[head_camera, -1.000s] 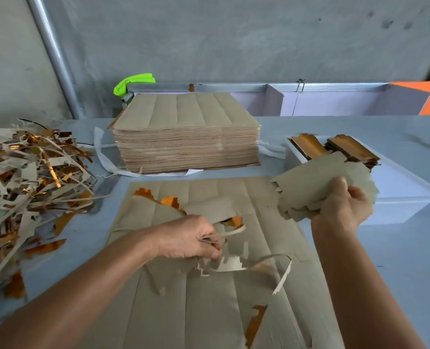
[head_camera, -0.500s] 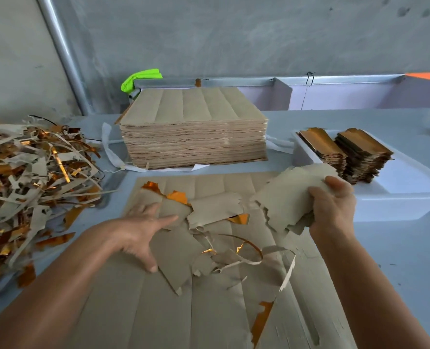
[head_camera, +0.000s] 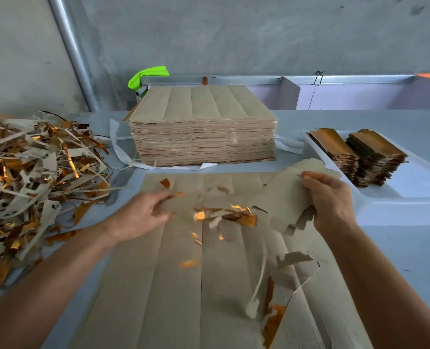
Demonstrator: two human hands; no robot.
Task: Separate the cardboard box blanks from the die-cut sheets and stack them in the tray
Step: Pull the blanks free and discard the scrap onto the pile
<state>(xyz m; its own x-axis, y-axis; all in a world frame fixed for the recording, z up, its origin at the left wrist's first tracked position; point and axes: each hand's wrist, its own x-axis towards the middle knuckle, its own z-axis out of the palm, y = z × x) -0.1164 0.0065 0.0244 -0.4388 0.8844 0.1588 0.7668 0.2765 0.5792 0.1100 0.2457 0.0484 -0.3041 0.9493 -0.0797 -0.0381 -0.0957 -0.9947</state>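
Note:
A die-cut cardboard sheet lies flat on the table in front of me, torn open along its right side. My right hand grips a bundle of separated box blanks just above the sheet. My left hand holds a blurred blank by its edge over the sheet's far left part. Loose gold-backed scraps hang between the two hands. A white tray at the right holds two stacks of blanks, gold side up.
A tall pile of uncut sheets stands at the back centre. A heap of waste strips covers the table's left side. A green cloth rests on the rail behind, near a metal pipe.
My left hand, flat on the sheet half a second ago, has taken hold of a blank and lifted it. My right hand has shifted slightly right with its bundle. Scraps have shifted.

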